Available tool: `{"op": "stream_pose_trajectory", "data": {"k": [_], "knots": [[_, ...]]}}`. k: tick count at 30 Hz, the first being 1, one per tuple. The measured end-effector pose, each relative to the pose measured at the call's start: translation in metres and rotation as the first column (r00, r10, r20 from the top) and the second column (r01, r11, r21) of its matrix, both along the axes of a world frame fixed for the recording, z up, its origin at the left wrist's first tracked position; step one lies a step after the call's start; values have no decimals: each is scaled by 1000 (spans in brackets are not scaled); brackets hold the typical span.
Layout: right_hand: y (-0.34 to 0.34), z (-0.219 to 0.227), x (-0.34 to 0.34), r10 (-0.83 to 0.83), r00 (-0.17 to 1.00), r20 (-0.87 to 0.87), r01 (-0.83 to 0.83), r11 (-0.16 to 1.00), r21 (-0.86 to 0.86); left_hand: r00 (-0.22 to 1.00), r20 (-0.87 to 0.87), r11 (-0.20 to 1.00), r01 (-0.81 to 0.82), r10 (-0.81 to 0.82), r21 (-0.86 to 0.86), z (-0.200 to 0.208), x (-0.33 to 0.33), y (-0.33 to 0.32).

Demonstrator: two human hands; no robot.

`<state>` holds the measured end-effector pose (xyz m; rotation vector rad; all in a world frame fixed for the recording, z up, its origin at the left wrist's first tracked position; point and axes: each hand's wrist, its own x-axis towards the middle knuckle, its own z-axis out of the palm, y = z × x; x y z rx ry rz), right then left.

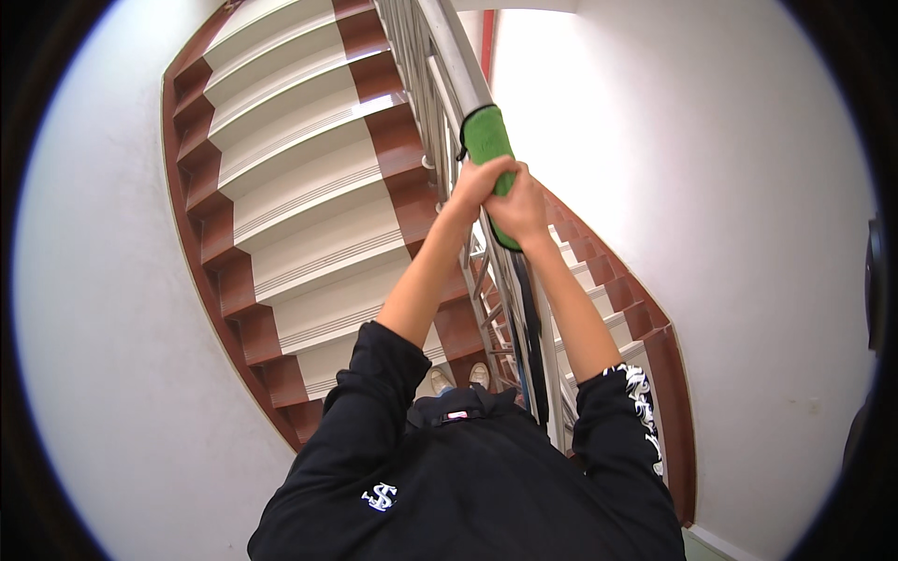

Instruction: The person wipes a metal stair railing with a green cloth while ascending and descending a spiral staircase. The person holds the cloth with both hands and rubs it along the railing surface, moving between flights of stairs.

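A green cloth with black edging (486,134) lies wrapped over the top of a metal handrail (456,56). From its left side my left hand (477,184) grips the cloth round the rail. Just beside it, slightly nearer to me, my right hand (522,208) is closed on the same cloth from the right. The two hands touch or nearly touch at the thumbs. Part of the cloth's near end shows below my right hand; the undersides of the rail and cloth are hidden.
White stairs with brown edges (309,178) rise on the left, where my shoes (458,378) stand. Metal balusters (486,290) run beneath the rail. Beyond them, another flight (608,299) lies on the right. White walls (748,234) flank both sides.
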<state>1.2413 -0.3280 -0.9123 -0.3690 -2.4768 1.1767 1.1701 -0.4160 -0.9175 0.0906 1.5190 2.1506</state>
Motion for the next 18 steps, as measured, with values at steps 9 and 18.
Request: {"op": "stream_pose_trajectory", "data": {"k": [9, 18], "knots": [[-8, -69, 127, -32, 998, -53, 36, 996, 81, 987, -151, 995, -61, 48, -82, -57, 134, 3], [-22, -108, 235, -160, 984, 76, 156, 986, 65, 945, -312, 965, -170, 102, -199, -94, 239, 5]]}}
